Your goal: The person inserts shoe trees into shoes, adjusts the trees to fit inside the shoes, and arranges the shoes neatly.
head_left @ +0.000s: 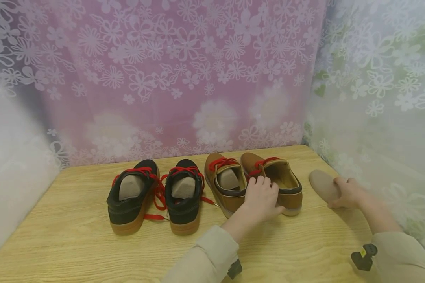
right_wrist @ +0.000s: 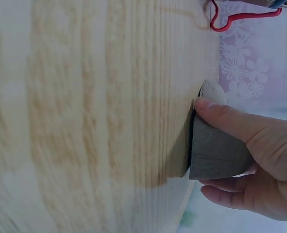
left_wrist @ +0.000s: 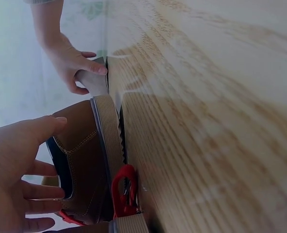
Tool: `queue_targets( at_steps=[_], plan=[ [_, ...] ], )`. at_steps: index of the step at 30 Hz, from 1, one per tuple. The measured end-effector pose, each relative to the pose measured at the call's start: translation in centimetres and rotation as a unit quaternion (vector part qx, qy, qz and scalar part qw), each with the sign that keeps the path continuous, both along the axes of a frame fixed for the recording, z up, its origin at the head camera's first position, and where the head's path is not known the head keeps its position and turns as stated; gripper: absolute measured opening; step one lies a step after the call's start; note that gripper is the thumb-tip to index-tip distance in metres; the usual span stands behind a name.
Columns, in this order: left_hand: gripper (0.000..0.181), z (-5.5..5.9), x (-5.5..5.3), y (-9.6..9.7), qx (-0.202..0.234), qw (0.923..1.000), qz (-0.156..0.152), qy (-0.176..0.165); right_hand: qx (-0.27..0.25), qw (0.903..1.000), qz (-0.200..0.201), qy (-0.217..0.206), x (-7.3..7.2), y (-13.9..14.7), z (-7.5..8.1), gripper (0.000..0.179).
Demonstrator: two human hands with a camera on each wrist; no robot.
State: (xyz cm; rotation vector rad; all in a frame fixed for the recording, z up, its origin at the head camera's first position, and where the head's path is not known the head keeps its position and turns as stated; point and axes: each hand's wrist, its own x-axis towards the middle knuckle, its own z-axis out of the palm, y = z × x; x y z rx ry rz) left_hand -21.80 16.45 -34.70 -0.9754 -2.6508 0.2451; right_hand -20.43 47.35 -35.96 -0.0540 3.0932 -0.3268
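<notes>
At the table's right side, my right hand [head_left: 352,194] grips a grey-beige molded shoe insert [head_left: 321,184] by its near end, thumb on one side and fingers on the other [right_wrist: 221,150]. My left hand [head_left: 262,198] is at the heel of the right brown shoe [head_left: 291,198], its fingers spread loosely around the collar and its thumb by the heel [left_wrist: 60,120]. That shoe's tan lining shows inside. The left brown shoe [head_left: 230,202], partly hidden behind my left hand, has an insert [head_left: 228,180] in it. Both brown shoes have red laces.
Left of the brown pair stand a black shoe [head_left: 120,212] and another black shoe [head_left: 184,214], each with red laces and an insert inside. A loose red lace [head_left: 155,217] lies on the wooden table [head_left: 74,243]. Flowered curtains [head_left: 184,78] surround the table's back and sides.
</notes>
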Motion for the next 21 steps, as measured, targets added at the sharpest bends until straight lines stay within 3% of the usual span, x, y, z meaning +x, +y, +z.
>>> queue_targets(
  at_steps=[15, 21],
  plan=[
    [0.052, 0.14, 0.0, -0.1, -0.008, 0.9999, -0.005, -0.005, -0.016, 0.9996, -0.017, -0.013, 0.26, 0.18, -0.05, 0.084],
    [0.053, 0.25, -0.18, -0.06, -0.01, 0.9999, -0.004, -0.003, -0.019, 0.9993, -0.031, 0.01, 0.27, 0.04, 0.31, 0.074]
  ],
)
